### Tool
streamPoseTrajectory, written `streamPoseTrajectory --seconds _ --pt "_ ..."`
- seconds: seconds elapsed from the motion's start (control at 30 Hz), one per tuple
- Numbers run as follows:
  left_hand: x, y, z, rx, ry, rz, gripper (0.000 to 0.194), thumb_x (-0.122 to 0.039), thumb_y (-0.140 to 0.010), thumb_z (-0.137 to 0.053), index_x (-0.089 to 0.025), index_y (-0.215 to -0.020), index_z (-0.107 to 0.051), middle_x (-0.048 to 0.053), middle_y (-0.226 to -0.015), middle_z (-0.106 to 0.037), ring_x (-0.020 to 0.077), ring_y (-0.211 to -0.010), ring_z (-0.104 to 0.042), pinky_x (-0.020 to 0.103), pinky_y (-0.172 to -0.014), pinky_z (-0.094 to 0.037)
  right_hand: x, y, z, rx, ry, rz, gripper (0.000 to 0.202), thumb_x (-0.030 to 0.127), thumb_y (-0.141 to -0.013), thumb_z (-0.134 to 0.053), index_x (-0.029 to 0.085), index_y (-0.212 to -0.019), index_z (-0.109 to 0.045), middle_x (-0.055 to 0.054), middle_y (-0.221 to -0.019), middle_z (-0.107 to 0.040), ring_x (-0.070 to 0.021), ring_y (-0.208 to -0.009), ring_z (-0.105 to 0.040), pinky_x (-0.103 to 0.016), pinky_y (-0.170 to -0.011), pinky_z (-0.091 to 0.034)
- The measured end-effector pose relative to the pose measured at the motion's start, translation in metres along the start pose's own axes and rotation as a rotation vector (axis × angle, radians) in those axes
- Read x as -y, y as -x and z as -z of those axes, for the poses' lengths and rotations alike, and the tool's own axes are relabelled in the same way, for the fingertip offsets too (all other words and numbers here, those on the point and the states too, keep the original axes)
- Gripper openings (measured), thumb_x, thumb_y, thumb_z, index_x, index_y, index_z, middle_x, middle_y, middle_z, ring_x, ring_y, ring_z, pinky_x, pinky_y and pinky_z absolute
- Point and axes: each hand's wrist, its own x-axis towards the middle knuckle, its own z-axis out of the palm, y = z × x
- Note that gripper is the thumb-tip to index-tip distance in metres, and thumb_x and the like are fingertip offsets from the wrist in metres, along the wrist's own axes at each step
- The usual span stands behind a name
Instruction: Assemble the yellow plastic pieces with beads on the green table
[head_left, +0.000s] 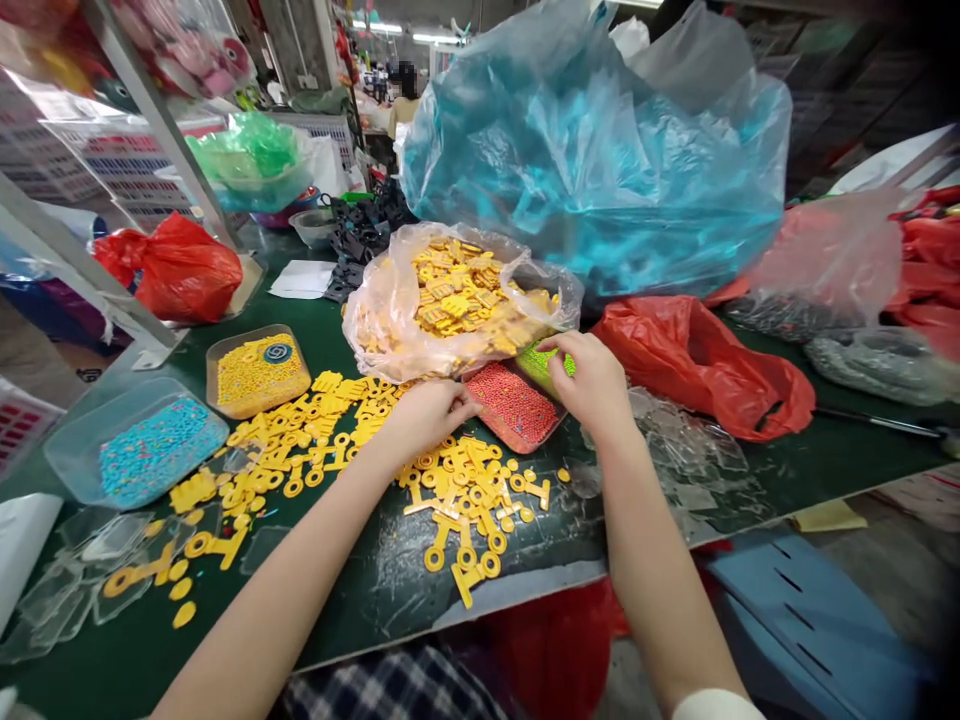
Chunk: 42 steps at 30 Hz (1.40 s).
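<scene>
- Here, the red beads [516, 402] fill a shallow tray [505, 438] on the bench [360, 590], between the two hands.
- Green beads [536, 364] lie just beyond, under the right hand [591, 378]; its fingers bend down over them, and I cannot tell whether they hold any.
- The left hand [429, 415] is at the red tray's left edge, its fingers drawn close together; whether they pinch anything, I cannot tell.
- Loose yellow pieces [472, 485] are scattered around the left wrist, and a clear bag [381, 320] heaped with more sits behind.
- Farther left are yellow beads [251, 375] and blue beads [154, 445] in separate tubs.
- To the right lies a red bag [701, 360]; a big blue bag [600, 170] rises at the back.
</scene>
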Motion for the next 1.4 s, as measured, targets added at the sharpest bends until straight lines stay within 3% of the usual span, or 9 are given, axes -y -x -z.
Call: streamPoseTrajectory --seconds 0.13,0.27,0.43,0.6,0.77,0.97,1.1,1.23,1.4 --pt "-0.014 -0.008 0.017 0.013 0.047 -0.010 0.032 -0.039 -0.098 -0.044 -0.018 -0.087 -0.066 0.006 -0.082 -0.071 0.0189 -0.073 -0.063 0.029 -0.068 -0.047 -0.004 0.001 0.000 0.011 0.044 -0.040 0.023 0.014 -0.084 -0.045 0.023 -0.085 -0.066 -0.006 -0.088 -0.071 -0.0252 -0.084 -0.061 -0.036 -0.069 -0.045" --pt "-0.029 -0.021 0.011 -0.104 -0.105 0.047 0.031 -0.035 -0.099 -0.043 -0.014 -0.099 -0.066 0.012 -0.103 -0.072 0.0257 -0.097 -0.065 0.036 -0.085 -0.049 -0.011 0.003 -0.006 0.013 0.065 -0.063 0.021 0.014 -0.083 -0.046 0.023 -0.082 -0.065 -0.005 -0.085 -0.072 -0.0248 -0.082 -0.061 -0.036 -0.067 -0.044" --pt "-0.019 -0.020 0.007 -0.181 -0.043 0.022 0.034 -0.028 -0.100 -0.037 -0.014 -0.108 -0.067 0.014 -0.115 -0.070 0.0266 -0.108 -0.063 0.038 -0.094 -0.047 -0.018 0.005 -0.018 0.063 0.071 -0.053 0.021 0.016 -0.082 -0.047 0.024 -0.083 -0.066 -0.005 -0.088 -0.074 -0.0253 -0.083 -0.063 -0.036 -0.067 -0.046" --pt "0.005 0.019 0.037 -0.270 0.080 0.064 0.032 -0.029 -0.096 -0.040 -0.016 -0.104 -0.068 0.009 -0.105 -0.073 0.0236 -0.096 -0.066 0.033 -0.085 -0.049 -0.018 0.006 -0.022 0.099 0.072 -0.041 0.020 0.021 -0.083 -0.047 0.024 -0.082 -0.067 -0.007 -0.088 -0.074 -0.0257 -0.083 -0.064 -0.036 -0.067 -0.047" --pt "0.019 0.080 0.063 -0.505 0.204 0.152 0.033 -0.038 -0.095 -0.043 -0.018 -0.105 -0.067 0.004 -0.089 -0.073 0.0195 -0.084 -0.066 0.029 -0.078 -0.050 -0.015 0.007 -0.024 0.126 0.102 -0.103 0.025 0.026 -0.084 -0.044 0.022 -0.089 -0.068 -0.010 -0.091 -0.072 -0.0289 -0.087 -0.064 -0.039 -0.068 -0.048" --pt "0.056 0.139 0.075 -0.664 0.259 0.273 0.037 -0.046 -0.093 -0.046 -0.018 -0.103 -0.068 0.003 -0.077 -0.069 0.0184 -0.077 -0.065 0.029 -0.076 -0.050 0.023 0.000 -0.017 -0.100 -0.059 0.099 0.027 0.025 -0.090 -0.040 0.017 -0.101 -0.064 -0.014 -0.099 -0.071 -0.0291 -0.093 -0.063 -0.043 -0.081 -0.050" --pt "0.085 0.149 0.087 -0.534 0.226 0.288 0.043 -0.048 -0.095 -0.039 -0.018 -0.110 -0.065 0.004 -0.082 -0.070 0.0201 -0.080 -0.065 0.032 -0.076 -0.051 0.085 -0.002 -0.016 -0.014 -0.187 0.339 0.022 0.019 -0.091 -0.041 0.019 -0.097 -0.063 -0.010 -0.094 -0.071 -0.0230 -0.089 -0.064 -0.037 -0.078 -0.050" --pt "0.100 0.138 0.087 -0.248 0.106 0.256 0.040 -0.044 -0.097 -0.035 -0.019 -0.107 -0.066 0.007 -0.104 -0.072 0.0238 -0.097 -0.066 0.037 -0.087 -0.050 0.147 0.003 -0.038 0.307 -0.165 0.510 0.020 0.012 -0.086 -0.047 0.021 -0.090 -0.064 -0.004 -0.091 -0.070 -0.0208 -0.087 -0.063 -0.035 -0.075 -0.047" --pt "0.104 0.130 0.069 -0.098 -0.091 0.227 0.031 -0.032 -0.097 -0.041 -0.018 -0.104 -0.067 0.009 -0.110 -0.072 0.0260 -0.103 -0.064 0.040 -0.093 -0.047 0.171 0.010 -0.070 0.558 -0.029 0.435 0.018 0.028 -0.092 -0.053 0.016 -0.099 -0.065 -0.010 -0.101 -0.067 -0.0262 -0.098 -0.059 -0.038 -0.082 -0.046"
